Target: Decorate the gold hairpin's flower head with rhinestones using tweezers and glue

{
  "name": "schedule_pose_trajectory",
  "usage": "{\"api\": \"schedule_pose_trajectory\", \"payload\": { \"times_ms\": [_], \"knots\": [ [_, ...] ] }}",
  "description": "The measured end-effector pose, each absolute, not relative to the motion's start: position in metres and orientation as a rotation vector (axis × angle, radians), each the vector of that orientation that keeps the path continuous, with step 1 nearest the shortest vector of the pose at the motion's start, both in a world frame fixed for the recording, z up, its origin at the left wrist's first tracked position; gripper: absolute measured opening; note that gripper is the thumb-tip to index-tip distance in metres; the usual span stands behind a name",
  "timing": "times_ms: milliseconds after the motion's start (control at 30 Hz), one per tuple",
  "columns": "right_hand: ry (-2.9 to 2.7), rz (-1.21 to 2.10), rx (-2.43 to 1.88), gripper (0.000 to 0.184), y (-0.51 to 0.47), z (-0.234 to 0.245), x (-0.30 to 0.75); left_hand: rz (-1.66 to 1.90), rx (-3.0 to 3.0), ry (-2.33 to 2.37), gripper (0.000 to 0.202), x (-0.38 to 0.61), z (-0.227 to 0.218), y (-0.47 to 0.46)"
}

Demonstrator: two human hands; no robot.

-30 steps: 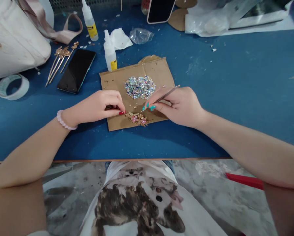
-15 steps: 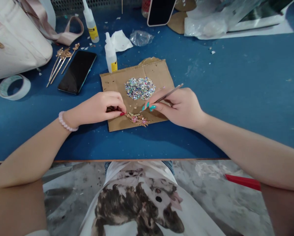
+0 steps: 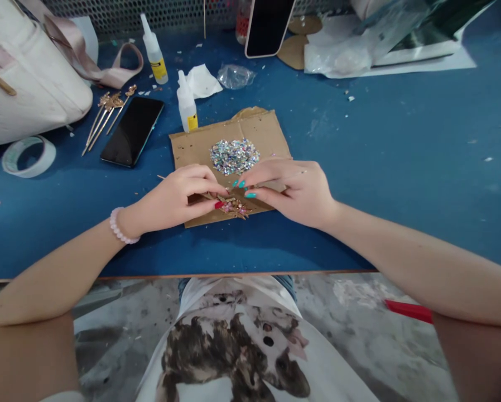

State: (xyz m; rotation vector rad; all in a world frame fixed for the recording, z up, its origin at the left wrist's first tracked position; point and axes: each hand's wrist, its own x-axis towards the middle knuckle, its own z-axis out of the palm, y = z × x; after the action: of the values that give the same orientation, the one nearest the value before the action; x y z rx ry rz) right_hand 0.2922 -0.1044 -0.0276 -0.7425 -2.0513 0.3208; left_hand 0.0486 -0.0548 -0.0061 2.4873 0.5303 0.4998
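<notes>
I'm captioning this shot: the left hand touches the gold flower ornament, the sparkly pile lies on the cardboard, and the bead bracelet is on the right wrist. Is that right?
Not quite: the head view shows the bead bracelet on the left wrist, not the right. The left hand does touch the gold flower ornament, and the sparkly pile lies on the cardboard.

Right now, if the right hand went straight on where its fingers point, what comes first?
The right hand would most likely meet the left hand first, at the fingertips; the flowered ornament sits just below that line in the picture, but depth is unclear.
</notes>
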Motion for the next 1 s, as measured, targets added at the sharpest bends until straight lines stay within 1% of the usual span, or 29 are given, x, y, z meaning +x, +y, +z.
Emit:
{"api": "schedule_pose_trajectory", "payload": {
  "times_ms": [200,433,567,667,733,867,1000],
  "knots": [
    [-1.993,0.271,-0.673,0.008,-0.108,-0.029,0.285,0.582,2.332,0.635,0.018,0.052,-0.007,-0.06],
    [-2.006,0.173,-0.589,0.003,-0.108,-0.029,0.281,0.545,2.122,0.742,0.016,0.054,-0.001,-0.058],
    [-2.038,0.133,-0.612,0.004,-0.108,-0.028,0.283,0.57,2.185,0.742,0.016,0.053,0.0,-0.054],
    [-2.038,0.158,-0.731,0.008,-0.108,-0.027,0.287,0.606,2.279,0.787,0.017,0.049,-0.003,-0.05],
    [-2.057,0.171,-0.794,0.009,-0.107,-0.026,0.292,0.671,2.395,0.835,0.014,0.046,-0.006,-0.046],
    [-2.119,0.168,-0.822,0.009,-0.106,-0.027,0.297,0.793,2.597,0.864,0.023,0.042,-0.009,-0.039],
    [-2.171,0.165,-0.825,0.011,-0.105,-0.029,0.297,0.63,2.663,0.657,0.015,0.041,-0.007,-0.037]
  ]
}}
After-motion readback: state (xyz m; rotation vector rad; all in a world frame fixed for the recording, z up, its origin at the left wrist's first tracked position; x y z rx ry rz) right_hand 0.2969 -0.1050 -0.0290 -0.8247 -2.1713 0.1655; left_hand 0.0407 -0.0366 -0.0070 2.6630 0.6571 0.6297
